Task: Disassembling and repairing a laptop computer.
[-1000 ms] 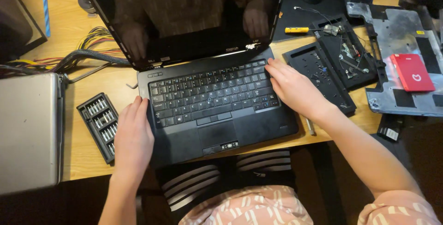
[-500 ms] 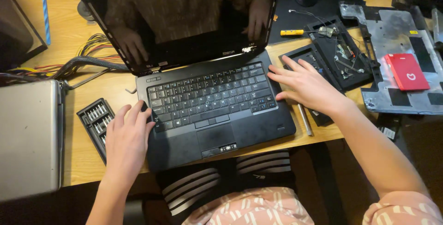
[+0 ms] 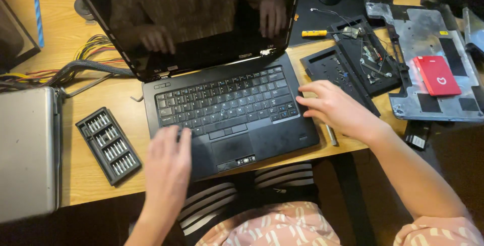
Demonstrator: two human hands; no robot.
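A black open laptop (image 3: 227,110) lies on the wooden desk (image 3: 96,99), its dark screen tilted back and reflecting me. My left hand (image 3: 169,168) hovers flat, fingers spread, over the laptop's front left corner and palm rest, holding nothing. My right hand (image 3: 335,110) rests at the laptop's right edge, fingers apart and pointing at the keyboard's right end, empty as well. A slim metal tool (image 3: 331,136) lies on the desk just under my right wrist.
A black tray of screwdriver bits (image 3: 108,145) sits left of the laptop. A grey metal case (image 3: 27,152) fills the far left, with bundled cables (image 3: 75,67) behind it. To the right lie black plastic covers (image 3: 353,59), a metal chassis plate (image 3: 428,39) with a red card (image 3: 436,75), and a yellow-handled screwdriver (image 3: 315,33).
The view has shifted, moving the laptop rightward in frame. My left hand moved from beside the bit tray onto the laptop's front left corner. My right hand stays at the laptop's right edge.
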